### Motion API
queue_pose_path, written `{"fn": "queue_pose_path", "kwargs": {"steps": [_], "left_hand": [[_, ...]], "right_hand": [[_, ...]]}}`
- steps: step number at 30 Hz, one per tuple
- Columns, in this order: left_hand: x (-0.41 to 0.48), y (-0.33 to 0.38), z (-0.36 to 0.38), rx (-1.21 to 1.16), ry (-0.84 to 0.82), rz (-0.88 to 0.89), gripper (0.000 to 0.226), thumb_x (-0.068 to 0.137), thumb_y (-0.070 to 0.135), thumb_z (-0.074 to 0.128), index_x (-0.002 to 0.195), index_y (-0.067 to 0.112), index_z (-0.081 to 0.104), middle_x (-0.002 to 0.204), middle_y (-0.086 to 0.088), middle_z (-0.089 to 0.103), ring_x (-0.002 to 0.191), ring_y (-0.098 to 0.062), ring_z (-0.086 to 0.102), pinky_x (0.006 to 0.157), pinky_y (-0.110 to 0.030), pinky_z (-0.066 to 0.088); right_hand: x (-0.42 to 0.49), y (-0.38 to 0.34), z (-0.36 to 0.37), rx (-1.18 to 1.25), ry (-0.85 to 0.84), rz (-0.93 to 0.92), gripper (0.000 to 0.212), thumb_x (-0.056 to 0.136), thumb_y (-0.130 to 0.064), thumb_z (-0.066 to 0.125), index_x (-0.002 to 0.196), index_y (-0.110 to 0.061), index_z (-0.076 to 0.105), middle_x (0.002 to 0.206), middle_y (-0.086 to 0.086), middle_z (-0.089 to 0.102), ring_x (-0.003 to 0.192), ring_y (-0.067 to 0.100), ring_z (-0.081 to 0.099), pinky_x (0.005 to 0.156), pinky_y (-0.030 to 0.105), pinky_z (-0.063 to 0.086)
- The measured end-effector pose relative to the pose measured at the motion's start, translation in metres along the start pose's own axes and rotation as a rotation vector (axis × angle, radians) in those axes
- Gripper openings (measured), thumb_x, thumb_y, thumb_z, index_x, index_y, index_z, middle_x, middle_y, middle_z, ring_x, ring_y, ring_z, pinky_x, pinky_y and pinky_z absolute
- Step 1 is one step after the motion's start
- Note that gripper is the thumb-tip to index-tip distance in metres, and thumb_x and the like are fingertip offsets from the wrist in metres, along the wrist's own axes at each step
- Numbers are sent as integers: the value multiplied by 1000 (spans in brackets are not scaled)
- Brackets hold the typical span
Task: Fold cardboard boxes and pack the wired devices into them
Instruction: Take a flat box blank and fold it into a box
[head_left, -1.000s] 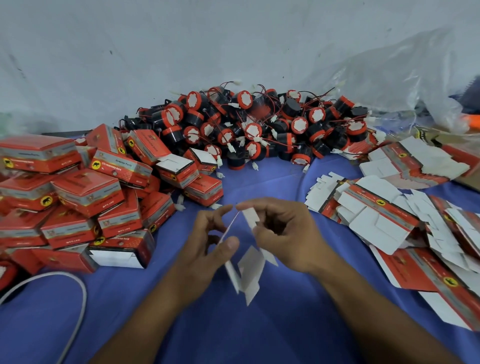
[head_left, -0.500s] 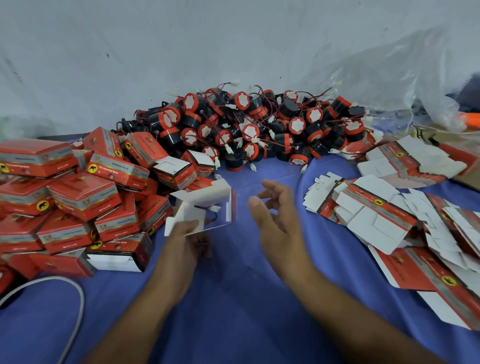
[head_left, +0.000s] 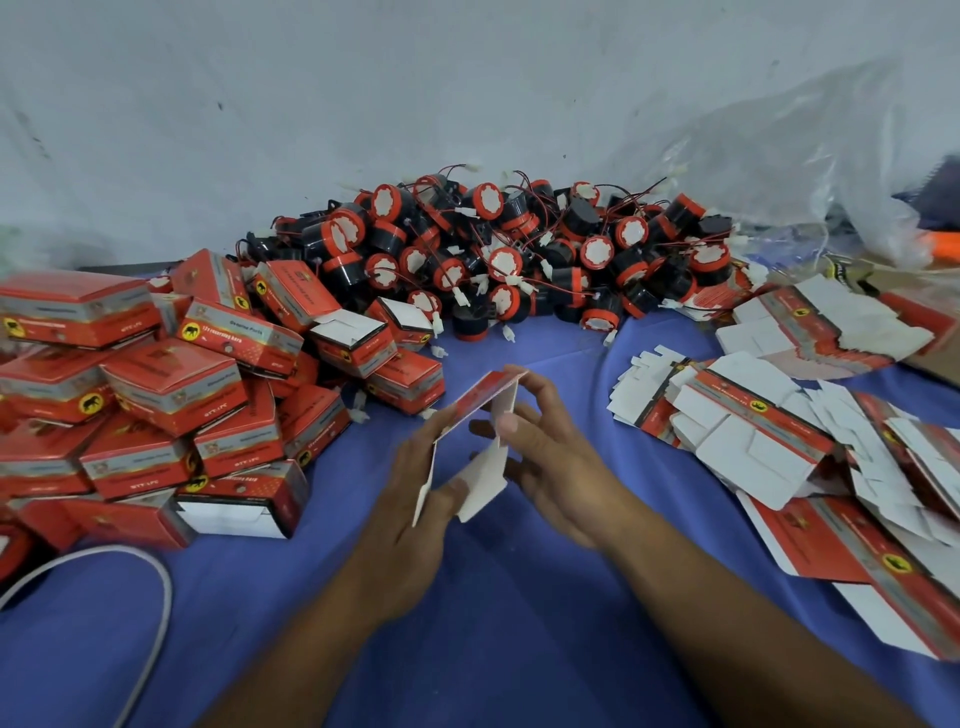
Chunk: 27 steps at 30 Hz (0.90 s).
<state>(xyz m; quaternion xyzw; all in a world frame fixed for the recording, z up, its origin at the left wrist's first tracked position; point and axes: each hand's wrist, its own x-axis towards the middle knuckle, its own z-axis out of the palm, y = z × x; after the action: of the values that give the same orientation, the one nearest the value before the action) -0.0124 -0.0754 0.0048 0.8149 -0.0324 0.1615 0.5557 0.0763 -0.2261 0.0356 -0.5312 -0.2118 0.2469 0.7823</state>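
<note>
A half-folded cardboard box (head_left: 480, 400) was held in the air over the blue-covered table (head_left: 519, 623), in front of the heap of wired devices (head_left: 519, 260) and nearer the person. The left hand (head_left: 415, 488) had its grip closed on the lower end, thumb pressed on a white flap with the fingers behind the red panel. The right hand (head_left: 550, 467) pinched the upper end, thumb on the white inner face and fingertips at the top edge. The box looked like thin printed card: very light, springy along its creases, easy to crush or tear at the flaps if squeezed hard. It would probably handle best when gripped by the flat panels close to the fold lines, with the loose flaps left free to tuck. The printed red face seemed glossy, so a pinch across an edge would likely hold more surely than a flat press. The devices looked small, hard and round, each trailing thin red and black wires with a white plug; they should likely be lifted by the body, not the wire. Left of the heap lay finished boxes (head_left: 156, 395), and right of it the flat unfolded boxes (head_left: 779, 441).
</note>
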Motion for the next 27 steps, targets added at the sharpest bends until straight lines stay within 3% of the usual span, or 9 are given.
{"fn": "queue_pose_path", "kwargs": {"steps": [2, 4, 7, 11, 16, 20, 23, 25, 27], "left_hand": [[-1, 1, -3, 7, -33, 55, 65, 91, 45, 49, 152, 41, 25, 153, 18, 34, 144, -5, 29, 117, -37, 32], [-3, 3, -7, 11, -112, 95, 84, 82, 63, 62, 152, 44, 19, 151, 17, 32, 142, -11, 35, 114, -37, 37], [-1, 6, -12, -145, -224, -15, 116, 59, 79, 74, 153, 41, 18, 152, 3, 34, 138, -20, 43, 108, -44, 42], [2, 6, -18, -124, -184, -34, 99, 61, 74, 78, 146, 49, 33, 137, 13, 52, 119, -10, 58, 90, -27, 52], [2, -1, -12, -42, -133, -31, 104, 62, 61, 84, 147, 56, 23, 143, 18, 48, 132, -8, 49, 102, -33, 47], [4, -3, -12, -90, -102, -43, 100, 67, 49, 84, 146, 57, 24, 110, 19, 63, 102, -6, 64, 83, -27, 54], [5, -4, -12, -212, -62, -58, 76, 72, 40, 73, 140, 52, 43, 82, 8, 52, 76, -5, 53, 74, -21, 50], [6, -3, -11, -280, -6, -106, 60, 72, 43, 62, 131, 50, 55, 84, -5, 47, 78, -11, 48, 77, -28, 47], [8, -3, -12, -322, 98, -161, 52, 71, 49, 56, 123, 48, 63, 98, -15, 58, 89, -12, 54, 85, -34, 44]], "right_hand": [[1, 2, 1, -19, 10, 6, 58, 79, -15, 71, 130, -25, 44, 116, 13, 58, 99, 30, 61, 77, 38, 55], [2, 7, 0, -53, 63, -6, 61, 73, -8, 73, 126, -24, 45, 103, 11, 66, 89, 28, 65, 72, 36, 55], [2, 9, -2, -101, 60, 1, 65, 78, -8, 73, 134, -27, 46, 93, 5, 69, 77, 22, 65, 68, 33, 55], [0, 7, -6, -135, 41, -27, 51, 78, -10, 66, 124, -28, 51, 89, -1, 69, 77, 16, 65, 66, 29, 53], [-2, 10, -4, -246, 25, -70, 42, 77, -10, 59, 115, -25, 50, 96, -3, 66, 86, 11, 64, 73, 29, 55], [-4, 8, -2, -259, -23, -87, 53, 77, -10, 60, 125, -27, 48, 115, 9, 62, 101, 15, 63, 85, 34, 55], [-2, 10, 0, -130, -10, -51, 54, 75, -10, 66, 125, -26, 51, 91, 0, 61, 78, 9, 60, 70, 23, 50], [-1, 11, -1, -109, -15, -23, 54, 78, -12, 69, 127, -27, 53, 83, -6, 58, 70, 7, 57, 64, 21, 46], [-2, 11, 0, -118, -44, 9, 54, 79, -17, 72, 127, -34, 55, 87, -7, 57, 68, 6, 57, 54, 20, 42]]}}
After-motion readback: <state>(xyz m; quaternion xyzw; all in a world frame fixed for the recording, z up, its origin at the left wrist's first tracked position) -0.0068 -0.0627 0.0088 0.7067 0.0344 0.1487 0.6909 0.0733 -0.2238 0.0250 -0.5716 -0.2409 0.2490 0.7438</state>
